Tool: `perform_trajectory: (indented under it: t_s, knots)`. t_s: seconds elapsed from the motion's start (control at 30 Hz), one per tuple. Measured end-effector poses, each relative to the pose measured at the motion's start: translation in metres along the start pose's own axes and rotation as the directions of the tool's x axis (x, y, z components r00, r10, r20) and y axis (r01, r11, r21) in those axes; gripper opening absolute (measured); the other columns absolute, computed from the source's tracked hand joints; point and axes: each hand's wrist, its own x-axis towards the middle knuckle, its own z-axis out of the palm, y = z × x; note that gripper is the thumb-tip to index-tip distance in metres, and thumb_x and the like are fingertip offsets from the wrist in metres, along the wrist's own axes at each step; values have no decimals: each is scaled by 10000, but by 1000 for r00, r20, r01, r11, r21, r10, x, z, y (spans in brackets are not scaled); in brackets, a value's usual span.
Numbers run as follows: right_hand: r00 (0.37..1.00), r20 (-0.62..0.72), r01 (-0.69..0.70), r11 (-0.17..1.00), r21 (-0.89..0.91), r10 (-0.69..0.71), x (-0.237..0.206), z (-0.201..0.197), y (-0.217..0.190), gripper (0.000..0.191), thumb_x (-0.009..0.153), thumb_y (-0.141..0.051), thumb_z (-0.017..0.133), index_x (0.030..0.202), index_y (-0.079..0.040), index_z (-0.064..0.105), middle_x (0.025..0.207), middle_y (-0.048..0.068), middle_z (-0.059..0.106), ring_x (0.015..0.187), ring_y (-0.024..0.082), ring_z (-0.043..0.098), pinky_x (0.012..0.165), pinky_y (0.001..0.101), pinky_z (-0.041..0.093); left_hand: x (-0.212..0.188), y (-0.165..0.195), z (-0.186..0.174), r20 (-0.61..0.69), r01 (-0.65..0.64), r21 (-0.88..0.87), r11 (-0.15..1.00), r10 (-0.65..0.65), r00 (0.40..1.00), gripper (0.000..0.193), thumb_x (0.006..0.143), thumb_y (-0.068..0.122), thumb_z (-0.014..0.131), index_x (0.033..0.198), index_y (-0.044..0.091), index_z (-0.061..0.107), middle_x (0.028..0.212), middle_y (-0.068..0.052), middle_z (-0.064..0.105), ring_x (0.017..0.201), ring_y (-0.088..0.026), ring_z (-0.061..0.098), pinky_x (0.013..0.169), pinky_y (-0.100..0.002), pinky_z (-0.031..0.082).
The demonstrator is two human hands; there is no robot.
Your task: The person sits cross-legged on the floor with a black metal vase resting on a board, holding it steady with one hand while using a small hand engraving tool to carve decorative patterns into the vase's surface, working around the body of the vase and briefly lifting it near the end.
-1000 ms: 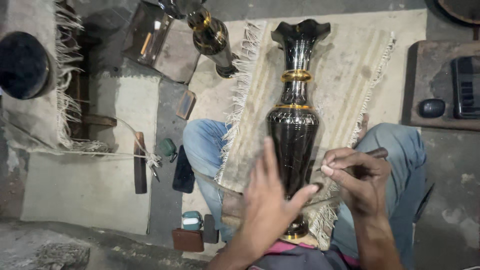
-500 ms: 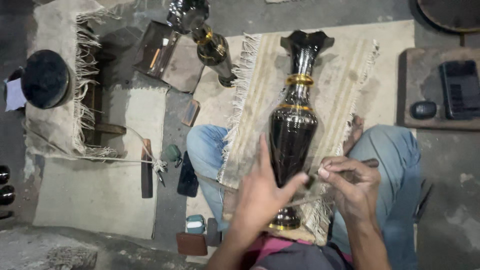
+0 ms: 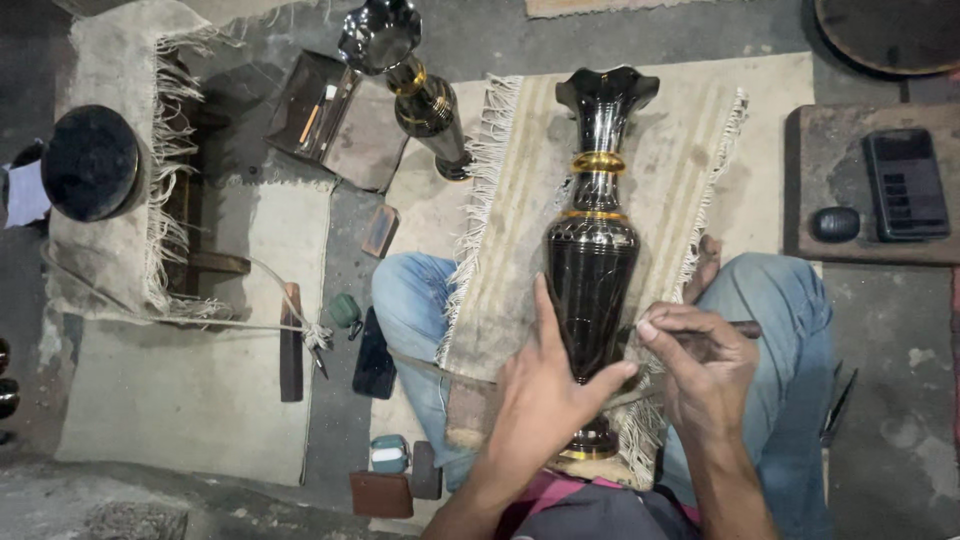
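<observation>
Black, gold-banded metal vase (image 3: 592, 270) is lying lengthwise on a fringed beige mat (image 3: 690, 150) spread over the person's lap. Its long axis is running almost straight away from the person: the fluted mouth is pointing to the far edge of the view, the foot is pointing back toward the body. Two gold rings are showing on the neck, below the mouth.

Left hand (image 3: 545, 400) is resting on the lower body of the vase, fingers spread and thumb hooked across the narrow stem, steadying it rather than closing round it. Right hand (image 3: 700, 365) is sitting just right of the vase, fingers pinched shut on a thin dark tool (image 3: 740, 328); the working tip is hidden behind the fingers and the vase side, so contact with the metal cannot be confirmed.

Vase foot is partly covered by the left wrist. Blue-jeaned knees (image 3: 420, 300) are showing either side of the vase under the mat.

Left of the vase and beyond its mouth, a second vase (image 3: 415, 85) of the same kind is lying tilted, its far end cut off by the frame. Well right of the vase, a dark phone (image 3: 905, 185) and a small dark oval object (image 3: 835, 223) are lying on a board; the oval object is too small to identify.
</observation>
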Motion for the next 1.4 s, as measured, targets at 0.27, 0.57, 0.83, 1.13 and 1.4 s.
perform_trajectory:
  t_s: [0.27, 0.57, 0.83, 1.13, 1.4]
  knots:
    - [996, 23, 85, 972, -219, -81, 10, 38, -15, 174, 883, 163, 716, 1017, 55, 693, 1127, 146, 706, 1053, 186, 702, 964, 295, 596, 7, -9, -2, 89, 24, -168, 985, -9, 996, 1262, 778, 493, 771, 1614, -48, -4, 1108, -343, 689, 1023, -505, 686, 902, -513, 535]
    - [967, -156, 141, 932, -335, -202, 19, 72, -34, 167, 904, 154, 726, 1035, 56, 694, 1107, 138, 728, 1018, 161, 713, 958, 261, 594, 0, -16, -1, 153, 42, -214, 976, -9, 988, 1136, 839, 446, 740, 1608, -40, 59, 1131, -332, 693, 1059, -481, 696, 925, -501, 531]
    - [939, -107, 235, 838, -492, -326, 13, 73, -35, 139, 909, 139, 752, 994, 48, 690, 1059, 138, 731, 953, 144, 706, 930, 247, 579, -17, -58, 7, -86, -235, -321, 918, 218, 972, 599, 962, 239, 637, 1434, -102, 497, 1015, -235, 772, 900, -345, 812, 801, -407, 617]
    - [928, -129, 245, 833, -496, -349, 11, 69, -30, 161, 910, 143, 752, 1025, 51, 687, 1067, 149, 731, 974, 154, 700, 916, 246, 572, -16, -76, 16, -203, -471, -242, 849, 430, 880, 482, 994, 154, 615, 1366, -148, 568, 949, -224, 753, 840, -335, 781, 778, -411, 597]
    - [937, -138, 206, 829, -519, -319, 11, 67, -31, 160, 916, 127, 755, 1038, 36, 706, 1079, 154, 746, 956, 139, 703, 869, 228, 571, -13, -71, 16, -158, -420, -256, 871, 391, 907, 496, 993, 170, 588, 1359, -164, 575, 761, -180, 715, 650, -261, 746, 610, -383, 565]
